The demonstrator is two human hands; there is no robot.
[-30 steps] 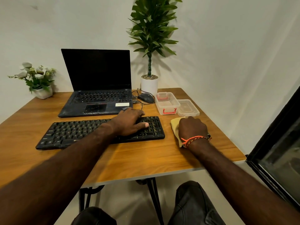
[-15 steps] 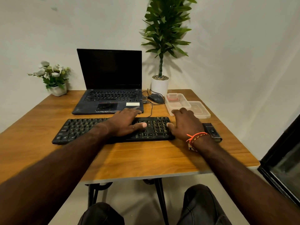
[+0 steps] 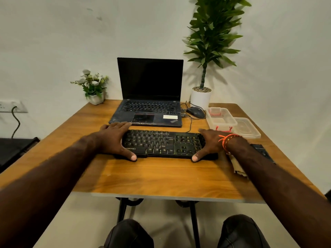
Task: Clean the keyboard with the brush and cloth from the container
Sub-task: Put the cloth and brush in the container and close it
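The black keyboard (image 3: 164, 144) lies across the middle of the wooden table (image 3: 161, 178). My left hand (image 3: 114, 138) holds its left end, thumb on the front edge and fingers over the back. My right hand (image 3: 209, 142), with an orange wrist band, grips the right end the same way. The yellow cloth (image 3: 237, 168) lies on the table, partly hidden under my right forearm. A black oblong tool (image 3: 263, 151), possibly the brush, lies right of that arm. The clear container (image 3: 221, 119) stands open behind my right hand, its lid (image 3: 248, 128) beside it.
An open laptop (image 3: 150, 111) sits just behind the keyboard, with a wired mouse (image 3: 196, 111) to its right. A tall potted plant (image 3: 200, 99) and a small flower pot (image 3: 95, 98) stand at the back. The table's front edge (image 3: 161, 195) is near my knees.
My right hand left the cloth and went to the keyboard's right end. My left hand slid from the keyboard's right half to its left end. The view turned left.
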